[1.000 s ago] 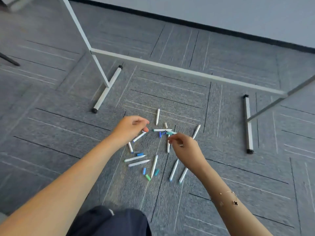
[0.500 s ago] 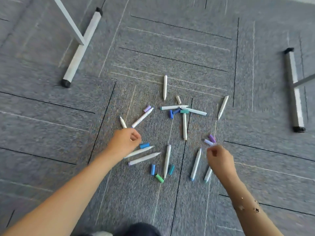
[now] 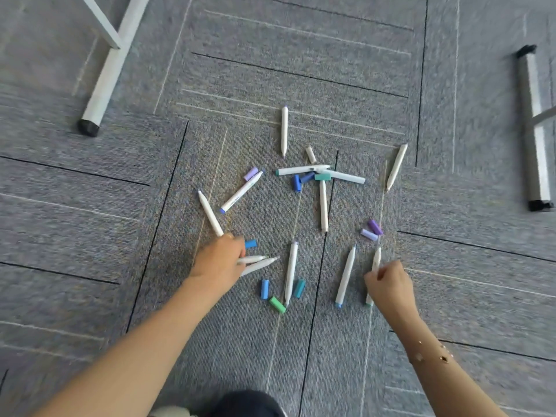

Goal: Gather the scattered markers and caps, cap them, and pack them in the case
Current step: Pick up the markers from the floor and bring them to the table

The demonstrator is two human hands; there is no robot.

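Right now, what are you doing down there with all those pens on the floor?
A person is picking up white markers scattered on a grey carpet. The left hand is gripping two markers lying side by side, next to a blue cap. The right hand is pinching another marker near two purple caps. Plenty of markers and loose caps, blue, green, teal and purple, lie around uncapped. No case is in view.

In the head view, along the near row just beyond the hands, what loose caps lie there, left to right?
Blue cap → green cap → teal cap. An uncapped marker lies between the green and teal caps. The left hand is to their left and the right hand to their right.
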